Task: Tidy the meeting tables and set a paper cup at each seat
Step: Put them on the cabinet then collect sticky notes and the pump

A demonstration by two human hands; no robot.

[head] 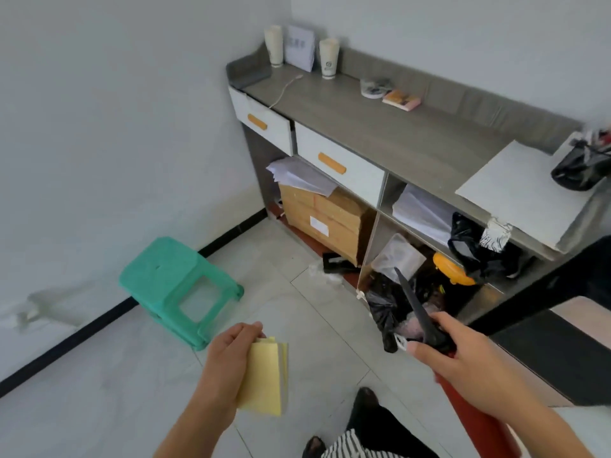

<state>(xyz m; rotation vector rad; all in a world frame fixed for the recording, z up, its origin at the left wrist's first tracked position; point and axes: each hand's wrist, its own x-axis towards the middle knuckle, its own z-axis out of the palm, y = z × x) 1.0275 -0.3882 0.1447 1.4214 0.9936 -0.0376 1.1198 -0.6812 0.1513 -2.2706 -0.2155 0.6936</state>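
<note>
Stands facing the long grey table set against the wall, with both hands full. Holds a yellow pad of sticky notes in the left hand, fingers and thumb closed on its left edge, low in front of the body; probably gathered clutter, carried here to be put away. Grips a black tapered object in the right hand, fingers wrapped round its thick end so the point aims away toward the open shelves under the table, with a red tube running back beneath the wrist. Cannot tell what either is. Finds the paper cups in two upright stacks at the table's far left corner, close against the raised back edge, with a propped white card between them. Seems a storage spot that leaves the front edge free, well apart from both hands. Also sees a small pink-edged book near the back edge, and a white board at the right end with a black bag on its far corner. Looks to be in the tidying part, no cup yet taken. Needs a free hand before a stack can be lifted, so likely calls for setting the pad or the black object down on the bare middle of the table first.
</note>
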